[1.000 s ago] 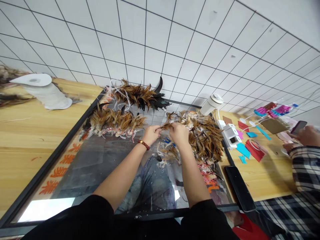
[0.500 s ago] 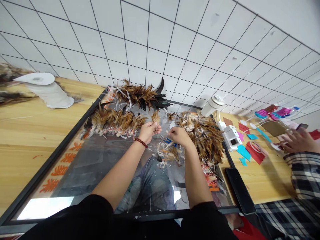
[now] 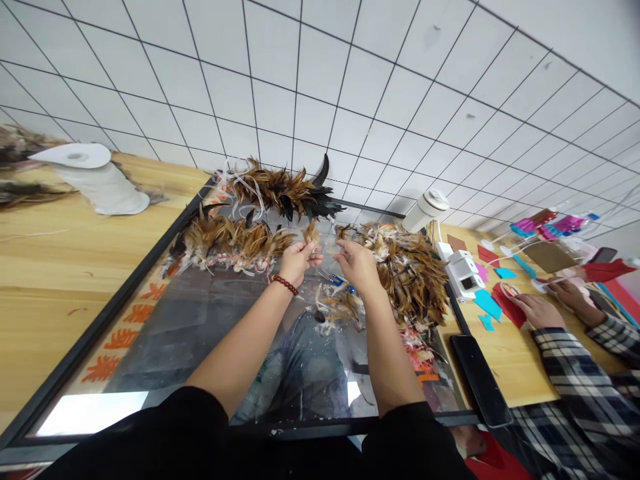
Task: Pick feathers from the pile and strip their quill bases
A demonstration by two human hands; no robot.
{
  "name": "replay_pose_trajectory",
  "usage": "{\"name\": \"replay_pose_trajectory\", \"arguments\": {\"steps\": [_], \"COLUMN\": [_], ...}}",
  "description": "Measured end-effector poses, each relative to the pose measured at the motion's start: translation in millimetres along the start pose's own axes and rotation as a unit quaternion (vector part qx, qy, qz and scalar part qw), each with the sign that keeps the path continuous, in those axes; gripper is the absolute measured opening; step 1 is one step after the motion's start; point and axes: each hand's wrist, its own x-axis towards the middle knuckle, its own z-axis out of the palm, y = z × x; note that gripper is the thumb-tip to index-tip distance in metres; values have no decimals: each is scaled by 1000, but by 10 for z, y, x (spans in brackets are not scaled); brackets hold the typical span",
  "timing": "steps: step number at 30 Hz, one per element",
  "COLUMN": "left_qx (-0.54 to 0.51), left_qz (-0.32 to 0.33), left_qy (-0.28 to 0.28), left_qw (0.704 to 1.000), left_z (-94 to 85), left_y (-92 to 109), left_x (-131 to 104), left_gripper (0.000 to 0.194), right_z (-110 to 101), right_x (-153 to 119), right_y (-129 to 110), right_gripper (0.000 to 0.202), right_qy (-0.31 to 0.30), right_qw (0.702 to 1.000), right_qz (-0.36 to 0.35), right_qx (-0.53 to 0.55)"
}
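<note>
1. Tawny feathers in a small tuft are pinched between the thumb and fingers of the left hand, tips pointing toward the wall, above the middle of a black-framed glass panel.
2. Beside it, the right hand is held with thumb and fingertips close together; whether anything fine is pinched there cannot be made out.
3. Just below the gap between the hands, a blue-handled tool is laid near loose feather scraps.
4. A large brown feather heap is spread right of the right hand; a feather row is set out left of the left hand, with a darker feather garland placed beyond.
5. At the far right, a red piece is touched by a co-worker's hand, above a plaid sleeve.
</note>
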Motion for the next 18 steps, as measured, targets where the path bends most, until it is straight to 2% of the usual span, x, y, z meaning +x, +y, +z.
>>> {"name": "replay_pose_trajectory", "arguments": {"steps": [2, 4, 8, 11, 14, 18], "left_qx": [-18, -22, -8, -10, -9, 28], "left_qz": [27, 39, 32, 44, 57, 36], "left_qy": [34, 45, 21, 1, -33, -52], "left_qw": [999, 998, 999, 999, 998, 998], "left_z": [5, 6, -7, -20, -22, -5], "left_y": [-10, -17, -19, -18, -24, -43], "left_x": [14, 23, 21, 12, -2, -26], "left_gripper": [17, 18, 19, 20, 20, 19], "right_z": [-17, -23, -2, 8, -11, -49], "right_x": [2, 6, 22, 32, 28, 13], "right_y": [2, 5, 38, 75, 72, -11], "right_gripper": [26, 27, 39, 53, 40, 26], "right_qy": [1, -1, 3, -22, -56, -62], "right_qw": [1000, 999, 999, 996, 996, 996], "right_qz": [-11, -6, 28, 55, 68, 21], "right_qx": [-26, -36, 20, 61, 27, -52]}}
